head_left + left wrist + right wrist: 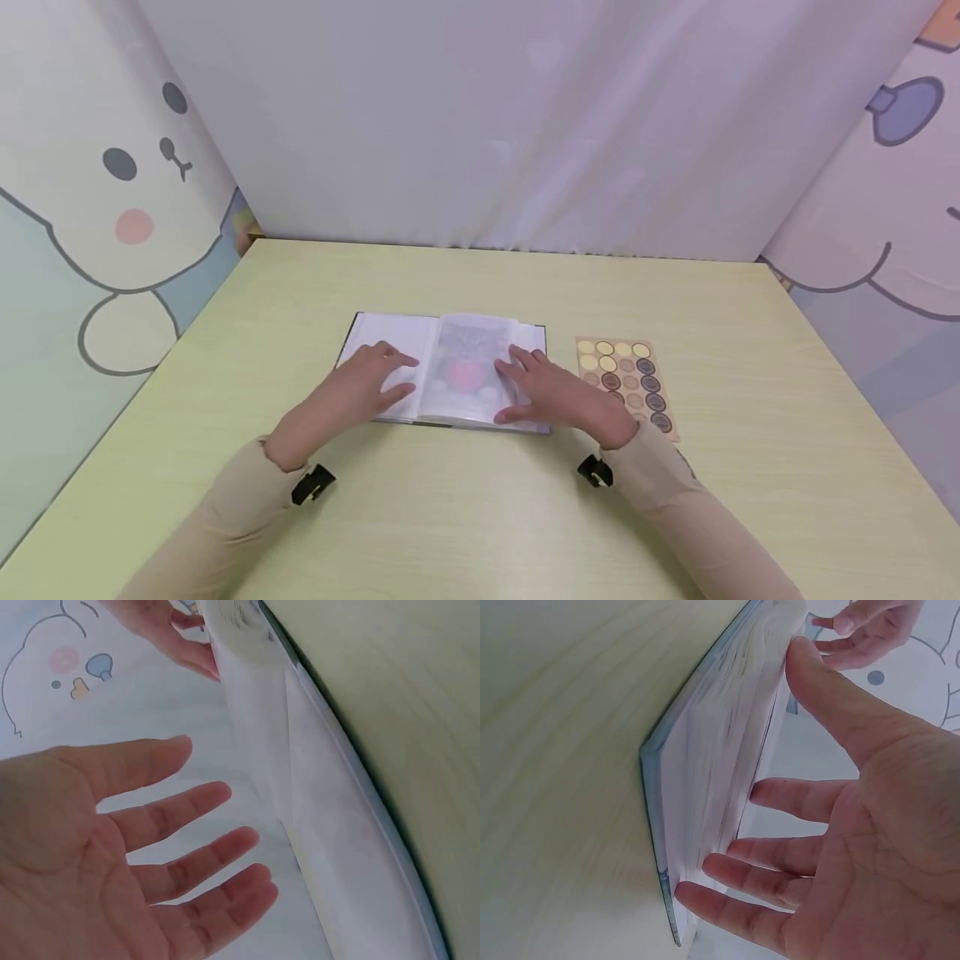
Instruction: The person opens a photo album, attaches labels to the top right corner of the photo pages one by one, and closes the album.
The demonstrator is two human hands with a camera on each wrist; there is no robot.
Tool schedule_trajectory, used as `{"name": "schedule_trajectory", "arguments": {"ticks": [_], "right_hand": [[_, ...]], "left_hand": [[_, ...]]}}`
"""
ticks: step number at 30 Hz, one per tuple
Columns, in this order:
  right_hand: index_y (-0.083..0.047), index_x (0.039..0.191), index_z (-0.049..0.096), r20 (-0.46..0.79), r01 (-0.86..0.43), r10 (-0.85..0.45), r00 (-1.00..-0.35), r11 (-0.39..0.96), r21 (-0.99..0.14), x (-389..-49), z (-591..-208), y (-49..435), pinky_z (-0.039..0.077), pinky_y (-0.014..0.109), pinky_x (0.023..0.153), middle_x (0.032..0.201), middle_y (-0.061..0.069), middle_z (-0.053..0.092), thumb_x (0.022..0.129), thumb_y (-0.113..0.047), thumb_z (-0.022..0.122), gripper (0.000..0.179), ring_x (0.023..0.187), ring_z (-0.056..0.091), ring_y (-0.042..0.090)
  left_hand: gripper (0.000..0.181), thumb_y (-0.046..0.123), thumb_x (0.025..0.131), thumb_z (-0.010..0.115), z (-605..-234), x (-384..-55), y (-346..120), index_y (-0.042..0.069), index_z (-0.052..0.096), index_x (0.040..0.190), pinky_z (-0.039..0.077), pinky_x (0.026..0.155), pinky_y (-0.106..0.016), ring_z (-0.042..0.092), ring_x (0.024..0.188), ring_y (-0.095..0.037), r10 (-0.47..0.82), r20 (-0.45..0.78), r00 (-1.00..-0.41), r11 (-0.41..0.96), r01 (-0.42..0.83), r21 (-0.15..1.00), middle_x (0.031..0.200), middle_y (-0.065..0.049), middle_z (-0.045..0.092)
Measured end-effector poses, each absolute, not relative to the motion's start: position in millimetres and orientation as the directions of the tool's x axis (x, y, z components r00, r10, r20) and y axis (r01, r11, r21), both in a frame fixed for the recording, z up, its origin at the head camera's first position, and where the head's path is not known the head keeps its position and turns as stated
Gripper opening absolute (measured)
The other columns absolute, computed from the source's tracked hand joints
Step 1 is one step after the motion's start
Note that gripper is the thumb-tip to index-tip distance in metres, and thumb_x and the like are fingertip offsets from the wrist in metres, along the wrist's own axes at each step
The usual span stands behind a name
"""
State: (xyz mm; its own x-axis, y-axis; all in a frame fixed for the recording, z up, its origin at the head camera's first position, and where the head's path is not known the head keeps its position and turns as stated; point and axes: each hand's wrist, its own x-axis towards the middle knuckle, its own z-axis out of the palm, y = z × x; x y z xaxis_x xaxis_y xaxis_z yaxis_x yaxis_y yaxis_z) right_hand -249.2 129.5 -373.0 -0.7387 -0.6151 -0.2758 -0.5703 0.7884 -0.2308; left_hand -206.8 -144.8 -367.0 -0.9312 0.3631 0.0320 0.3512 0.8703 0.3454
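Note:
An album [468,408] with dark cover edges lies spread on the table, a white page [401,329] on its left side. On its right side, a glossy, translucent page shows a dark and pink picture [465,375] beneath. My left hand [367,379] is over the left page; in the left wrist view its fingers [217,840] are spread and hold nothing. The right hand [540,387] rests at the right page's outer side. In the right wrist view, its thumb and straight fingers [727,907] lie along the edges of the stacked pages [727,742].
A sheet of round stickers [630,383], yellow, brown and dark, lies right of the album, partly hidden by my right forearm. The pale wooden table [480,517] reaches back to a white curtain [487,125]. Cartoon-printed cloths [135,192] hang at both sides.

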Motion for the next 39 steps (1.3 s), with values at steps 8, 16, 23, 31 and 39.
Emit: {"name": "schedule_trajectory", "arguments": {"ticks": [8,16,23,31,39], "right_hand": [[-0.009,0.145,0.031,-0.26,-0.57,-0.612,-0.747,0.791,-0.224,-249.1,-374.0,128.8,0.029,0.05,0.108,0.152,0.019,0.021,0.081,-0.055,0.062,0.085,0.136,0.025,0.041],[-0.007,0.145,0.032,-0.265,-0.562,-0.604,-0.752,0.797,-0.221,-248.7,-373.9,127.1,0.03,0.051,0.108,0.152,0.02,0.021,0.081,-0.054,0.063,0.085,0.136,0.025,0.042],[-0.006,0.144,0.033,-0.25,-0.571,-0.609,-0.753,0.793,-0.213,-248.7,-374.8,127.4,0.032,0.051,0.106,0.151,0.021,0.022,0.081,-0.054,0.064,0.085,0.135,0.027,0.041],[-0.007,0.143,0.035,-0.241,-0.56,-0.593,-0.769,0.805,-0.195,-248.8,-374.8,125.7,0.032,0.052,0.106,0.151,0.022,0.024,0.083,-0.053,0.061,0.081,0.135,0.027,0.043],[-0.007,0.143,0.035,-0.22,-0.553,-0.59,-0.777,0.807,-0.208,-248.2,-375.2,126.6,0.033,0.052,0.105,0.15,0.022,0.025,0.086,-0.053,0.058,0.076,0.135,0.028,0.042]], "left_hand": [[0.031,0.022,0.085,0.067,-376.5,-209.7,-104.0,0.012,0.063,0.115,0.048,0.089,-0.044,0.051,0.109,-0.031,0.486,0.022,-0.874,0.808,0.458,0.369,0.117,-0.012,0.056],[0.034,0.024,0.082,0.072,-382.1,-207.9,-88.8,0.012,0.064,0.113,0.05,0.084,-0.039,0.05,0.107,-0.028,0.529,0.071,-0.846,0.78,0.517,0.353,0.117,-0.009,0.054],[0.038,0.027,0.08,0.073,-386.0,-206.2,-87.6,0.015,0.062,0.114,0.051,0.075,-0.035,0.049,0.104,-0.024,0.531,0.093,-0.842,0.783,0.53,0.325,0.115,-0.006,0.051],[0.04,0.033,0.08,0.072,-388.5,-205.7,-85.7,0.015,0.06,0.113,0.051,0.075,-0.034,0.048,0.103,-0.023,0.533,0.094,-0.841,0.786,0.533,0.314,0.116,-0.005,0.05],[0.034,0.034,0.087,0.064,-386.8,-203.3,-85.1,0.013,0.061,0.113,0.049,0.082,-0.036,0.05,0.101,-0.024,0.538,0.129,-0.833,0.776,0.55,0.31,0.114,-0.007,0.053]]}}
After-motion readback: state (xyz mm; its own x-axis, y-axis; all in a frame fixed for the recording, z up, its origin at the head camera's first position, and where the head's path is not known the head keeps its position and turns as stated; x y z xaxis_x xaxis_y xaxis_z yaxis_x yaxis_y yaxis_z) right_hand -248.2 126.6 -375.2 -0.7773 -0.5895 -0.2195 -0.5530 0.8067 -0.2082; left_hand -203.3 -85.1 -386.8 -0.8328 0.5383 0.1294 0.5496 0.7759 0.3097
